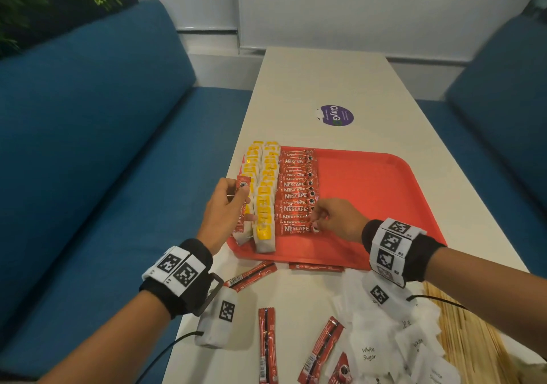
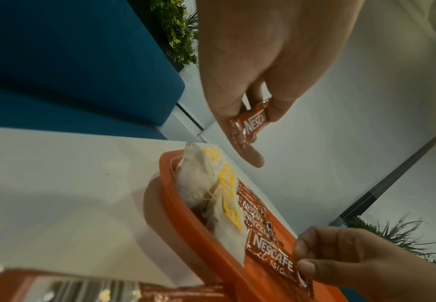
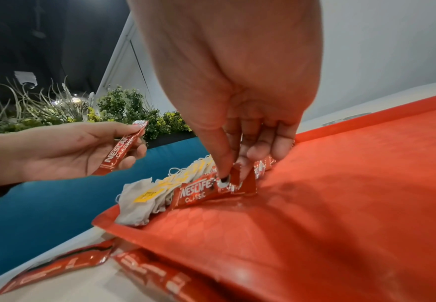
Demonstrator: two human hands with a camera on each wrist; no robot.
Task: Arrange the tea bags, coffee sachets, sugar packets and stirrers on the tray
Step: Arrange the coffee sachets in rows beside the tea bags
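Your right hand [image 1: 334, 220] is down on the red tray [image 1: 384, 182], thumb and fingers pinching the right end of the nearest coffee sachet [image 1: 294, 229], the front one in the Nescafe row [image 1: 296, 188] running along the tray's left half. In the right wrist view that pinched end is lifted and bent a bit while the rest lies flat on the tray.

Your left hand [image 1: 225, 206] is held up over the tray's left edge, above the tea bags, with fingers and thumb curled round a spare sachet [image 1: 242, 203] that stands roughly upright.

The tea bags [image 1: 263, 194] with yellow tags sit in two columns just left of the coffee row, touching it.

Off the tray, on the white table [image 1: 325, 81] near you: loose coffee sachets [image 1: 266, 345] scattered about, a heap of white sugar packets [image 1: 393, 339] to the right, and the wooden stirrers [image 1: 470, 336] just beyond that heap at the table's right edge.
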